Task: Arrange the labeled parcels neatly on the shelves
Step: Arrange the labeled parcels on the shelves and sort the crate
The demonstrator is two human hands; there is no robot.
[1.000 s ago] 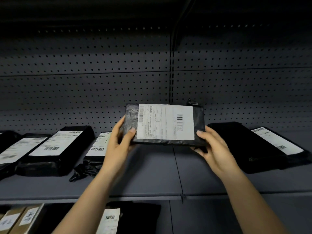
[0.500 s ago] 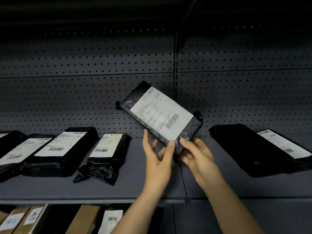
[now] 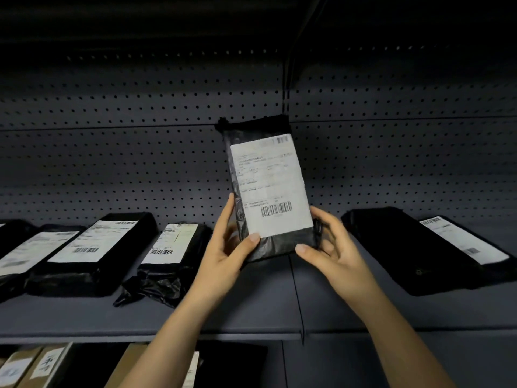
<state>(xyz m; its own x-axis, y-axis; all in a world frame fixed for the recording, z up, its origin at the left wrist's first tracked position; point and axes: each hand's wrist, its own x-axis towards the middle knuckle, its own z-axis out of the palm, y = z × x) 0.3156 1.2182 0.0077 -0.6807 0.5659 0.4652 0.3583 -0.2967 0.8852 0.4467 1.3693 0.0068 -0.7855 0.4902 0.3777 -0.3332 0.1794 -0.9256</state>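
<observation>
1. Holding a black-wrapped parcel (image 3: 268, 191) upright in front of you, you are keeping it at the centre of the view, above the grey shelf (image 3: 251, 309) and not touching it.
2. Your left hand (image 3: 226, 253) is curling around the parcel's lower left edge at about 7 o'clock of it, thumb pressing on the front near the label's bottom corner, fingers wrapping behind.
3. Your right hand (image 3: 333, 247) is cupping the lower right corner at about 5 o'clock of the parcel, thumb lying across the black wrap under the label, fingers part open and bent around the side.
4. The parcel's white label (image 3: 271, 186) is facing you, its larger barcode sitting low and a smaller one at the top; the print is too blurred to read.
5. The parcel is leaning slightly, its top tipping toward 11 o'clock, with the perforated back panel (image 3: 112, 163) showing behind it.
6. At 9 o'clock, three labelled black parcels are lying flat on the shelf side by side: a small one (image 3: 167, 256) just beside your left wrist, a longer one (image 3: 92, 253) next to it, and another (image 3: 25, 256) running off the left edge.
7. At 3 o'clock, a long black parcel (image 3: 419, 247) is lying flat on the shelf with its label toward the right end.
8. At 7 o'clock, on the lower shelf, brown boxes (image 3: 33, 365) with white labels are showing beneath the shelf lip.
</observation>
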